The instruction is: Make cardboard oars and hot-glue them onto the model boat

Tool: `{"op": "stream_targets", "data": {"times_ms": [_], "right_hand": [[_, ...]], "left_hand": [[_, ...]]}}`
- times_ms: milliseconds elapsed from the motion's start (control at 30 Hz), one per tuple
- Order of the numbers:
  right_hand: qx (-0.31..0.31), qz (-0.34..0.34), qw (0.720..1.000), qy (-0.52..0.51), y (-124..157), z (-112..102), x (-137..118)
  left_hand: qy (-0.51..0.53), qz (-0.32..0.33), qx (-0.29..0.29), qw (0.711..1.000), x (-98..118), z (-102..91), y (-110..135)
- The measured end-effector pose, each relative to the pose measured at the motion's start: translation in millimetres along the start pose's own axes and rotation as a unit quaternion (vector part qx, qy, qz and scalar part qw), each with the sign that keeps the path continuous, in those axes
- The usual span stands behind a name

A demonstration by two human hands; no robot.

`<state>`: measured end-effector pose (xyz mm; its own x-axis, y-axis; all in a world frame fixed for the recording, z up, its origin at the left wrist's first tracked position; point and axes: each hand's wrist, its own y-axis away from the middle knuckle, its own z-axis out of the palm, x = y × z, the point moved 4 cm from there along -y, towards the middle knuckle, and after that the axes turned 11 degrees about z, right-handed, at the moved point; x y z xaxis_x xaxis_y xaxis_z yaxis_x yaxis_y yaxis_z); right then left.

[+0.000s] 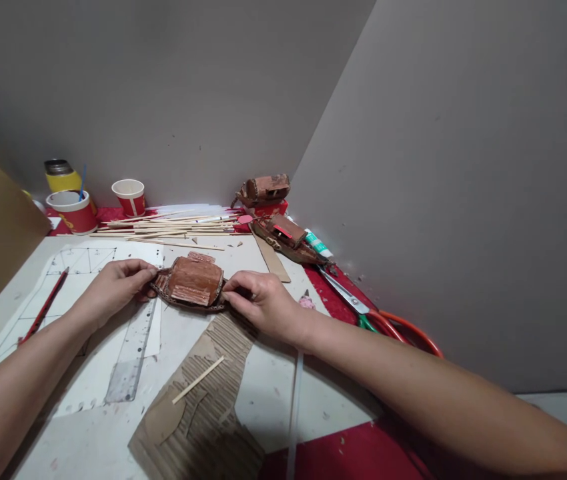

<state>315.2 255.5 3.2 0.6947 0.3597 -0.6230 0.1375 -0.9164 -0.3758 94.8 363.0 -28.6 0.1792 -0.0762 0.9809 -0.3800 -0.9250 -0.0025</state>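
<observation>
A small brown model boat [197, 273] made of cardboard sits in the middle of the work surface, with a curved roof over its hull. My left hand [126, 283] pinches its left end between thumb and fingers. At the other end, my right hand [258, 297] has thumb and forefinger closed on the boat's edge; the exact contact is partly hidden. Below the boat lies a piece of corrugated cardboard [203, 413] with a thin wooden strip [198, 380] on it. A clear ruler [133, 353] rests under my left wrist, on a paper with drawn lines [83, 293].
Two more model boats [288, 233] stand at the back right, near large scissors [358, 303] and a paint tube [317, 242]. Wooden sticks [163, 230], red paper cups [129, 197] and a yellow bottle [63, 179] line the back. A red pencil [46, 303] lies left; a cardboard box [3, 233] stands beyond.
</observation>
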Motion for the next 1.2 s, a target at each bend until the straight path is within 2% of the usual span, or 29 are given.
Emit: {"op": "stream_targets", "data": {"times_ms": [333, 600, 967, 1200], "right_hand": [[0.007, 0.059, 0.997, -0.048, -2, 4, 8], [0.0, 0.09, 0.993, -0.074, 0, -3, 8], [-0.007, 0.103, 0.993, -0.055, -5, -3, 9], [-0.015, 0.071, 0.997, -0.031, -10, -6, 6]], "left_hand": [[-0.001, 0.01, 0.005, 1.0, -2, -0.6, 0], [-0.006, 0.01, 0.001, 1.0, -3, -1.4, -1], [-0.008, 0.011, 0.003, 1.0, -2, -0.3, -1], [-0.009, 0.008, 0.008, 1.0, -3, -1.0, -2]]}}
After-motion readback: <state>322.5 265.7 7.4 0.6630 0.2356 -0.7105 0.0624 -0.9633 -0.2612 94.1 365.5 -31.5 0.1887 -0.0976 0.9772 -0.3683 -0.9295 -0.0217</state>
